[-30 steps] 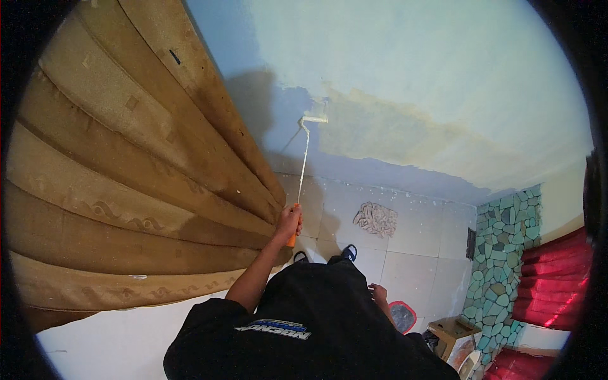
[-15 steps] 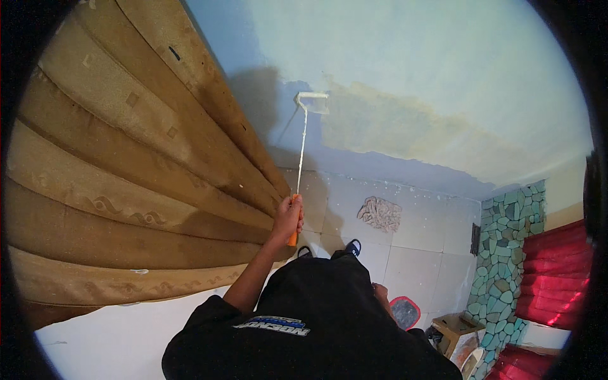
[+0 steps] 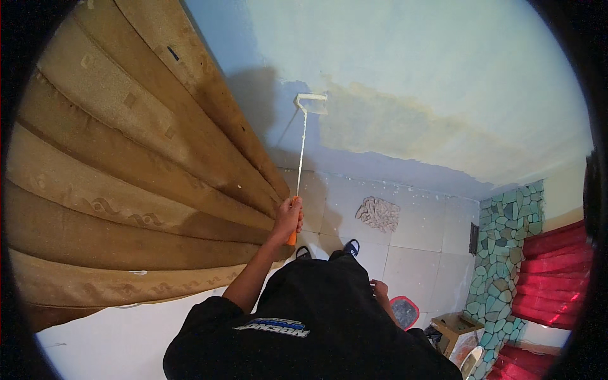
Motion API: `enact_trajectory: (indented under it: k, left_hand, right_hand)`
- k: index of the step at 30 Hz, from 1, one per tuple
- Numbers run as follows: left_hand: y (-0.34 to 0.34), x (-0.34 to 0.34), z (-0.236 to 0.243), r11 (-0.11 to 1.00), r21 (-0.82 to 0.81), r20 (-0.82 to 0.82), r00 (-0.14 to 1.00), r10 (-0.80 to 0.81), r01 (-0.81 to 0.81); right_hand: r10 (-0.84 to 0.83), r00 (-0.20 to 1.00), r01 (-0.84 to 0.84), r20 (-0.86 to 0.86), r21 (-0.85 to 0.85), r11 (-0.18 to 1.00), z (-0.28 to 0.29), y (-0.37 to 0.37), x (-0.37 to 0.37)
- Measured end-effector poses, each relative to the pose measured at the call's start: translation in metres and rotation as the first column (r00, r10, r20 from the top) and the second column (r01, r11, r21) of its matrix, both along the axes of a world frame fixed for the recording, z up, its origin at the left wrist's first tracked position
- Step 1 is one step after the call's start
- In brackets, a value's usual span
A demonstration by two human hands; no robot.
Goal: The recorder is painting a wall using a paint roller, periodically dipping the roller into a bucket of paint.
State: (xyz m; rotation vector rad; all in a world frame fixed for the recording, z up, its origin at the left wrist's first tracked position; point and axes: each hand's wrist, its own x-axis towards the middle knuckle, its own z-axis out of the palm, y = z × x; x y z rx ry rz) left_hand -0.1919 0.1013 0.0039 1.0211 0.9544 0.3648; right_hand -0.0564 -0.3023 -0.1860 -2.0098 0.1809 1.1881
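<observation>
My left hand (image 3: 289,218) is closed round the orange handle of a paint roller (image 3: 301,145), held out ahead of me. The roller's long thin rod is spattered with pale paint. Its narrow head lies against the wall (image 3: 392,120), at the left end of a fresh cream-coloured patch. Bluish wall shows below and left of that patch. Low beside my right hip hangs my right hand (image 3: 379,291), partly hidden by my black shirt; its visible fingers are slightly apart and nothing shows in them.
A brown patterned curtain (image 3: 145,183) fills the left side, close to my left arm. On the tiled floor (image 3: 411,269) lies a crumpled cloth (image 3: 378,214). A red-rimmed tub (image 3: 404,313) and a cardboard box (image 3: 456,332) stand at the right, near green stonework (image 3: 500,272) and red curtains (image 3: 551,275).
My right hand has come slightly up and out from behind my shirt, showing more of its fingers. The roller and my left hand have hardly moved.
</observation>
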Motion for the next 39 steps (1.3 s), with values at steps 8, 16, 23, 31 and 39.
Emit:
enact_trajectory:
  k: [8,16,23,31,39]
  left_hand:
    - [0.011,0.009,-0.027,0.998,-0.070,0.001,1.000,-0.004,0.004]
    - [0.040,0.031,-0.080,0.989,-0.146,-0.031,0.999,-0.036,0.031]
    - [0.041,0.041,-0.069,0.983,-0.177,-0.043,0.997,-0.063,0.055]
    - [0.011,0.019,0.008,0.993,-0.115,0.044,0.999,-0.014,0.019]
    - [0.015,0.025,-0.001,0.997,-0.075,-0.016,1.000,-0.025,0.024]
  right_hand:
    - [-0.040,0.999,0.039,-0.018,-0.024,0.999,-0.006,-0.016,-0.006]
    - [0.078,0.994,-0.082,0.072,0.056,0.995,0.017,-0.031,-0.016]
    - [0.002,0.997,-0.005,0.083,0.034,0.999,0.027,-0.027,-0.018]
    - [-0.048,0.997,0.047,0.054,0.003,0.999,0.025,-0.012,-0.026]
    - [-0.019,0.997,0.020,0.080,-0.004,1.000,-0.005,-0.008,-0.020]
